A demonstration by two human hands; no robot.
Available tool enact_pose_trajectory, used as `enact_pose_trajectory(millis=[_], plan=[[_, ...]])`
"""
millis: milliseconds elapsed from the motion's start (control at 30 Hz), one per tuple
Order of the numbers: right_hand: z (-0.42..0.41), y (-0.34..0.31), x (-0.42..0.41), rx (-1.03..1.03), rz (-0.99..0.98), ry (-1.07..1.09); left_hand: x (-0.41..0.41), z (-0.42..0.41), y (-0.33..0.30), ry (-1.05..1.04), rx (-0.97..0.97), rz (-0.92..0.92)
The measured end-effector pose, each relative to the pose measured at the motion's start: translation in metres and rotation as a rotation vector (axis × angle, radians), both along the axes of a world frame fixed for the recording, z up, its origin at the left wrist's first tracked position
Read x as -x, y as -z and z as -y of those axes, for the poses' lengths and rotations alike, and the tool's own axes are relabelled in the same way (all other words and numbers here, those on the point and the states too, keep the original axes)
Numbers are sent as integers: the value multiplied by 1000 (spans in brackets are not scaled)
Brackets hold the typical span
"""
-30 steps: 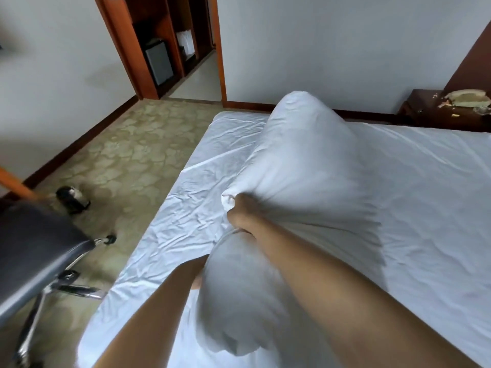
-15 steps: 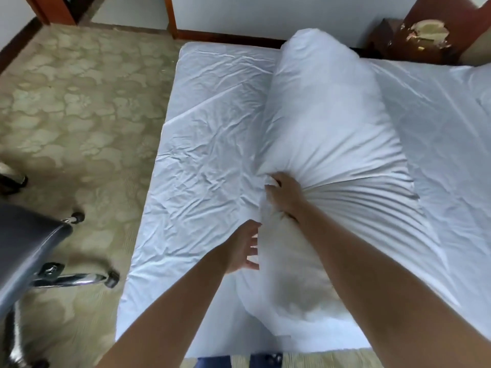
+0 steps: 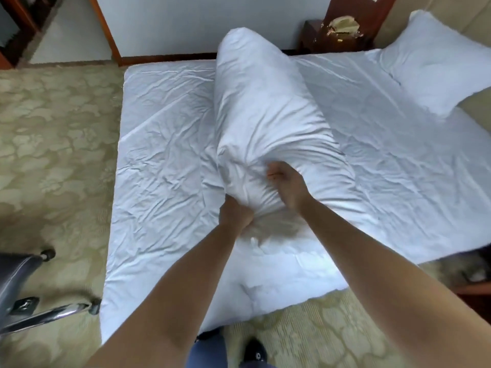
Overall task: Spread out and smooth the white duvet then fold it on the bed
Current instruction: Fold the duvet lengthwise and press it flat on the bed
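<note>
Both bare arms reach forward and slightly inward from the bottom of the view, the forearms nearly straight. The left hand [image 3: 235,212] is closed in a fist, knuckles up, its fingers buried in bunched white cloth of the duvet [image 3: 268,123] that it grips from the near side. The right hand [image 3: 288,181] sits just beyond and to the right, wrist bent, its curled fingers gripping a fold of the same cloth. The two hands are close together, not touching.

White duvet [image 3: 265,107], beige floral-patterned carpet [image 3: 53,144]
</note>
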State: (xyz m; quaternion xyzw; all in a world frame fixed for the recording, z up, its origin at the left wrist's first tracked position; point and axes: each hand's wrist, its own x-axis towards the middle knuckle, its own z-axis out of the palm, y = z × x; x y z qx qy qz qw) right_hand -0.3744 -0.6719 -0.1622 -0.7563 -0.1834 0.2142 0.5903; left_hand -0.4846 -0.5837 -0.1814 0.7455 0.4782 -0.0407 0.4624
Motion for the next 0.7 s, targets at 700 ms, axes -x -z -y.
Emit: enact_pose_trajectory(millis=[700], plan=[[78, -84, 21, 437, 1129, 23, 14, 38, -138, -113, 758, 246]])
